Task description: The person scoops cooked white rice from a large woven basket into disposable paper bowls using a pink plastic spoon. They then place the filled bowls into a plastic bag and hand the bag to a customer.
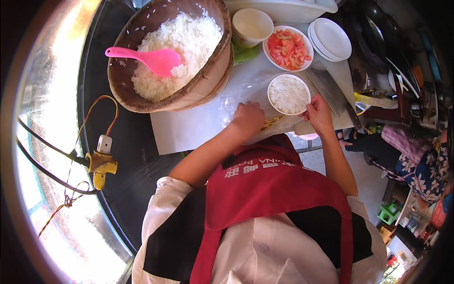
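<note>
A white bowl packed with cooked rice [289,94] is in front of me. My right hand [316,113] pinches its near right rim between thumb and fingers. To the left, my left hand [249,119] lies with curled fingers on a clear plastic bag [236,96]; whether it grips the film is hidden. The film spreads around the bowl, with a yellow printed strip [272,121] beside my left hand. Farther left stands a large wooden rice tub [207,83] holding loose cooked rice [198,39]. A pink rice paddle [161,62] rests in that rice.
A cleaver [328,85] lies right of the bowl on the worktop [177,131]. Behind are a plate of cut tomatoes [288,49], stacked white plates [332,38], an empty tub [252,25] and a green cloth [244,53]. A yellow power connector [103,167] hangs left. Another person [415,159] is at right.
</note>
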`<state>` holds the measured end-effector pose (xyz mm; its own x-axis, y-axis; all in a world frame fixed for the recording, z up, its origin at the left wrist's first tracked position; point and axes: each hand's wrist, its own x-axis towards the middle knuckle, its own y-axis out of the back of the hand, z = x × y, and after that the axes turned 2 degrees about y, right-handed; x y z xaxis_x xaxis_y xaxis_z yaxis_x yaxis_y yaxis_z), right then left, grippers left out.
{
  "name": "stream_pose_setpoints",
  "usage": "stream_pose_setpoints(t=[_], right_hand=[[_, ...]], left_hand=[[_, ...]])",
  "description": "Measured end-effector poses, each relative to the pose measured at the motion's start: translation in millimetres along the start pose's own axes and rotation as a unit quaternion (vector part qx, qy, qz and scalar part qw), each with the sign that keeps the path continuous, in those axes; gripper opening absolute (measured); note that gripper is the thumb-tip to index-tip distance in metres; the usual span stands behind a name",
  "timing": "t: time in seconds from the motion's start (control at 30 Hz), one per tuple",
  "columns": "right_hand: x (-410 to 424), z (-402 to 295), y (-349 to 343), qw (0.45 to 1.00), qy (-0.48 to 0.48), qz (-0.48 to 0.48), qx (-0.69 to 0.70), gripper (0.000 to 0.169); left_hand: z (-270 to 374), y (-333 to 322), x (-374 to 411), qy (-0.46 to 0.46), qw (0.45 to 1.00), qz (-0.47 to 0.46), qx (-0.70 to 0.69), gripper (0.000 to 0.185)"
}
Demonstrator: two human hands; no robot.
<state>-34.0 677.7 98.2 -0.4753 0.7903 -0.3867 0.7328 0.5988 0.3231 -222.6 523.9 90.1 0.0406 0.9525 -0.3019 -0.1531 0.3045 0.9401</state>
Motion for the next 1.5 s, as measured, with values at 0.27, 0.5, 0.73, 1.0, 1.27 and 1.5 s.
stream_pose_setpoints(t=[0.27, 0.5, 0.73, 1.0, 1.27, 1.5], right_hand=[[5.7, 2.8, 9.1, 1.000, 0.018, -0.004, -0.013, 0.007], [2.1, -69.2, 18.9, 0.970, 0.145, 0.059, -0.188, 0.016], [126.2, -138.4, -47.2, 0.906, 0.312, 0.065, -0.279, 0.023], [217.8, -131.9, -79.2, 0.885, 0.247, 0.090, -0.385, 0.024], [206.0, -147.4, -73.6, 0.904, 0.155, 0.029, -0.398, 0.024], [203.4, -152.9, -71.4, 0.882, 0.228, 0.028, -0.413, 0.029]], left_hand=[[-18.6, 8.8, 6.0, 0.075, 0.995, -0.062, -0.033, 0.021], [-11.9, 7.2, 7.2, 0.081, 0.996, 0.008, -0.027, 0.021], [-4.9, -3.4, 4.9, 0.089, 0.994, 0.061, 0.000, 0.021], [4.5, 48.7, -37.8, 0.082, 0.964, 0.092, -0.234, 0.018], [1.1, 71.1, -56.4, 0.077, 0.896, 0.241, -0.366, 0.022], [-1.1, 82.3, -57.1, 0.065, 0.875, 0.291, -0.381, 0.018]])
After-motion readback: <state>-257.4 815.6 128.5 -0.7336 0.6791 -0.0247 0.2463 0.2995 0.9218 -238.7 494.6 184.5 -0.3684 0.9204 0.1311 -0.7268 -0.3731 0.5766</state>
